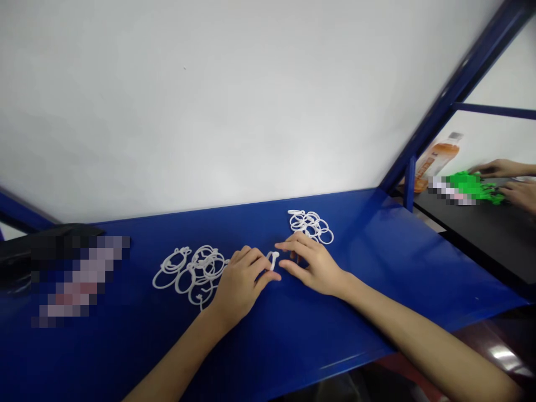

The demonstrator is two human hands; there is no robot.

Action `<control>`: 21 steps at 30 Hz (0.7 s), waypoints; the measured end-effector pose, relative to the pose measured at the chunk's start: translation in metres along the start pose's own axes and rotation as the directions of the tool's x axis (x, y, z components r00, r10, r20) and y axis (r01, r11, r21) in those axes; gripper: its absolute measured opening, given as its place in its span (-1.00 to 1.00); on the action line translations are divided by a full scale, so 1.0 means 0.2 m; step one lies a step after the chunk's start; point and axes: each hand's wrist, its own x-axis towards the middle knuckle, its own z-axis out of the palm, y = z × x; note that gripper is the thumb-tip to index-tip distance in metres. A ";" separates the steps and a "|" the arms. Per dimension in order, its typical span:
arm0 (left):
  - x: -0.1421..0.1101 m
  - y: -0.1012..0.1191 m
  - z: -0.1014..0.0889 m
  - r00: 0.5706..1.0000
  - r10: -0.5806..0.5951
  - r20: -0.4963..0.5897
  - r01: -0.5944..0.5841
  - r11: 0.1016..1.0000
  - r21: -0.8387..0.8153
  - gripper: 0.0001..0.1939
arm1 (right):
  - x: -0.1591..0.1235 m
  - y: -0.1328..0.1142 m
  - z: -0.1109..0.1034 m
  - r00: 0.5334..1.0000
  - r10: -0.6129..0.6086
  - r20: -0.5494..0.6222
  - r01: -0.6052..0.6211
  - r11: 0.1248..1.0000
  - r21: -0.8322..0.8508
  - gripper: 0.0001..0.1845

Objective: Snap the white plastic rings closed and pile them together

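Both my hands rest on the blue table (293, 329), close together. Between them lies a small white plastic ring (272, 260). My left hand (242, 282) has its fingers curled, with thumb and forefinger pinching that ring. My right hand (312, 261) touches the ring's other side with its fingertips, the fingers bent and together. A loose pile of white rings (192, 269) lies just left of my left hand. A second, tighter pile of white rings (310, 225) lies just beyond my right hand.
A white wall stands behind the table. A blue frame post (444, 106) slants up at the right. Beyond it, another person's hands (508, 180) work with green pieces (473, 185) on a dark table, near an orange bottle (435, 159). A dark object (54, 237) sits at far left.
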 end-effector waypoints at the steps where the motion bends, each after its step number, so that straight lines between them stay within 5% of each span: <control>1: 0.00 -0.01 0.00 0.999 0.037 0.006 -0.037 0.998 0.050 -0.76 | 0.00 0.00 0.00 1.000 -0.006 0.021 0.005 1.000 0.019 -0.70; 7: 0.00 -0.01 -0.03 0.989 0.150 0.021 -0.150 0.960 0.236 -0.79 | 0.01 0.02 0.00 0.995 -0.009 0.101 0.002 0.998 0.066 -0.87; 10: 0.00 -0.02 -0.10 0.995 0.031 -0.095 0.008 0.924 0.383 -0.63 | 0.03 0.08 -0.04 0.999 0.021 0.032 -0.021 1.000 0.015 -0.90; 12: 0.00 -0.04 -0.16 0.981 -0.110 -0.161 0.182 0.817 0.547 -0.51 | 0.04 0.16 -0.08 0.991 0.089 -0.101 -0.096 0.993 -0.070 -0.91; 16: -0.02 -0.08 -0.21 0.946 -0.312 -0.092 0.263 0.566 0.782 -0.42 | 0.06 0.37 -0.19 0.890 0.269 -0.369 -0.340 0.930 -0.142 -0.89; 21: -0.03 -0.11 -0.19 0.936 -0.353 0.011 0.191 0.533 0.824 -0.58 | 0.06 0.56 -0.24 0.789 0.461 -0.406 -0.510 0.860 -0.015 -0.84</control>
